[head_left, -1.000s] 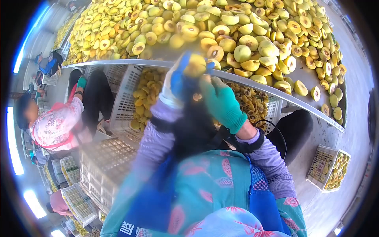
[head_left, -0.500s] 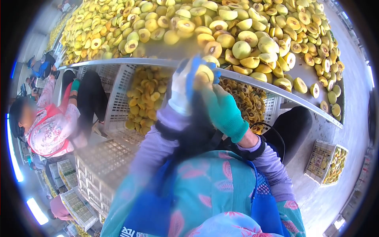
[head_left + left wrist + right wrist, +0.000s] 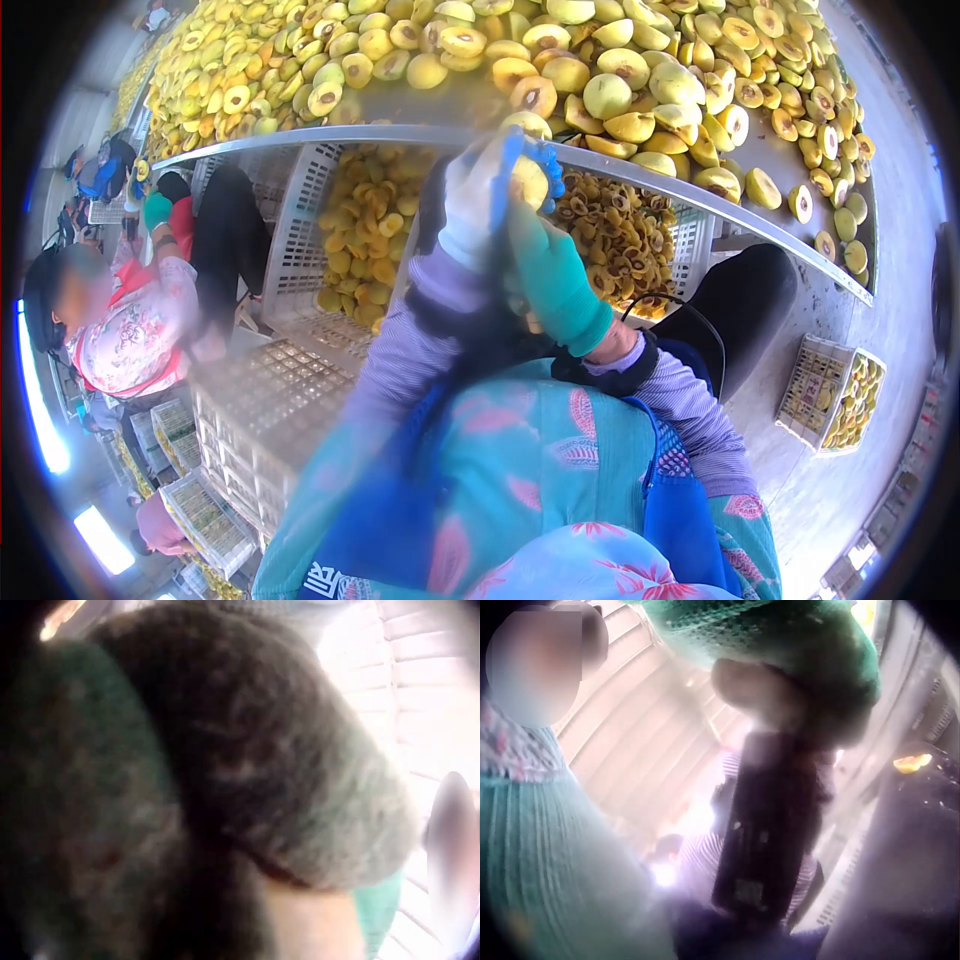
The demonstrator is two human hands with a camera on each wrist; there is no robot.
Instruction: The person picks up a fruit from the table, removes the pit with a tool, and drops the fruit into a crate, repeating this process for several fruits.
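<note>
In the head view, my left hand in a white and blue glove holds a yellow fruit half in its fingers, above the gap between two crates. My right hand in a green glove is right against it, its fingertips below the fruit. A dark, block-like object extends from the green-gloved right hand in the right wrist view; its far end at the fruit is hidden. Blurred, stained green glove fingers fill much of the left wrist view.
A metal table heaped with halved fruit lies ahead. Beneath its edge stand a crate of yellow halves and one of darker pieces. Another crate is on the floor at right. A seated person works at left.
Both hands have shifted slightly right and stay together, with the fruit half in the left fingers. The person at left has raised a green-gloved hand, with fruit near it.
</note>
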